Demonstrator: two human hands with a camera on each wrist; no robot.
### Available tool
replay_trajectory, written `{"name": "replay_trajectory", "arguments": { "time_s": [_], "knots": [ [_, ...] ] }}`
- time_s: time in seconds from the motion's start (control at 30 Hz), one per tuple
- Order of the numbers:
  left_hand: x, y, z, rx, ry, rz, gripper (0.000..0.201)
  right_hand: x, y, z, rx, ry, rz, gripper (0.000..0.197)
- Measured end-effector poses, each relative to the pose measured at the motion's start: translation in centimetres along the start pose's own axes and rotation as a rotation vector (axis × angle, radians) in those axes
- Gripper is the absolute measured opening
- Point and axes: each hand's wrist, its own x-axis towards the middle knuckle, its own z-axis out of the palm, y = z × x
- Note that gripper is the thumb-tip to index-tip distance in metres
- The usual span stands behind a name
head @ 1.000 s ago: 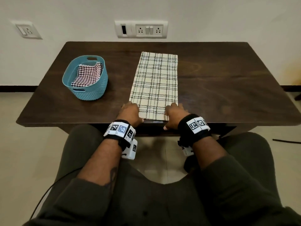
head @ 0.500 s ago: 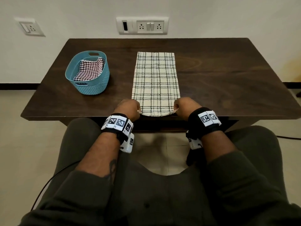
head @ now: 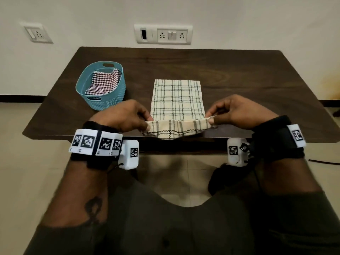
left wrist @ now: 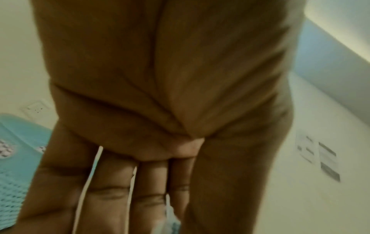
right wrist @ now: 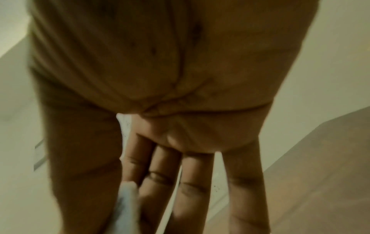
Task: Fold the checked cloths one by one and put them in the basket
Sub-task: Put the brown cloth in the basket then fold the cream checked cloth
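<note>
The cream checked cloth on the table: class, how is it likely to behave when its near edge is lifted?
Probably floppy: the cream checked cloth sags in the middle between the left hand and right hand pinching its near corners. Likely light, since fingertip pinches alone raise it. It should fold over easily; the far part lies flat on the table.

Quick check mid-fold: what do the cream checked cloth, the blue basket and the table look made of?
Cream checked cloth: soft woven fabric, probably cotton; matte, and its lifted near edge sags between the two hands. Blue basket: moulded plastic, judging by its regular knit-like wall texture and cut-out handles. Table: dark wood or wood-look laminate; grain shows, slight sheen.
</note>
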Motion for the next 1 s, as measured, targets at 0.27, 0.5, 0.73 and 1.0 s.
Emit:
{"name": "replay_trajectory", "arguments": {
  "time_s": [0.27,0.5,0.73,1.0],
  "knots": [
    [3.1,1.0,-4.6,-0.138,0.107,0.062,0.010,3.8,0.0,-3.4,0.274,0.140,-0.038,0.015],
    [17.8,-1.3,-2.5,0.026,0.321,0.023,0.004,16.7,6.2,-3.5,0.010,0.369,0.158,0.003],
    [25.2,-3.6,0.7,0.088,0.346,-0.157,0.009,23.4,10.3,-1.3,-0.161,0.475,0.332,0.016],
    [26.6,-4.2,1.4,0.073,0.430,-0.182,0.013,24.6,11.7,-0.7,-0.216,0.537,0.334,0.019]
  ]
}}
